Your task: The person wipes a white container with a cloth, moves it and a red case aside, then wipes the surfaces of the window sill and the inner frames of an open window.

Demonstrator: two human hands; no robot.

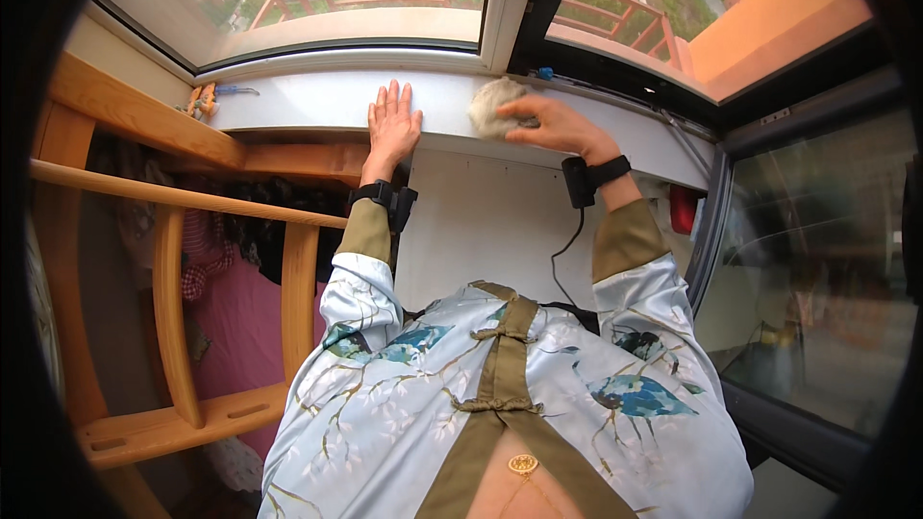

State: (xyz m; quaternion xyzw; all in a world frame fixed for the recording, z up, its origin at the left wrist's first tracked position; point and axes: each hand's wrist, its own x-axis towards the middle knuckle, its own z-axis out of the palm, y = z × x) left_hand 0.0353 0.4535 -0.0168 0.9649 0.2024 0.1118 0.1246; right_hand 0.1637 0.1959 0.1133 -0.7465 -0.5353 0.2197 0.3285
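My left hand (pixel 392 133) lies flat on the white windowsill (pixel 303 104), its fingers stretched toward the window, with nothing held. To its right, my right hand (pixel 561 127) has its fingers curled over a crumpled off-white cloth (pixel 491 104) and presses it onto the sill. Part of the cloth is hidden under the fingers. Each wrist wears a black strap with a small device, and a thin black cable hangs from the right one.
A closed window pane (pixel 365 5) stands behind the sill; a dark-framed sash (pixel 817 259) is swung inward at right. Orange and blue small items (pixel 204 101) lie at the sill's left end. A wooden ladder-like rail (pixel 173 317) stands at left. A white surface (pixel 471 221) sits below the sill.
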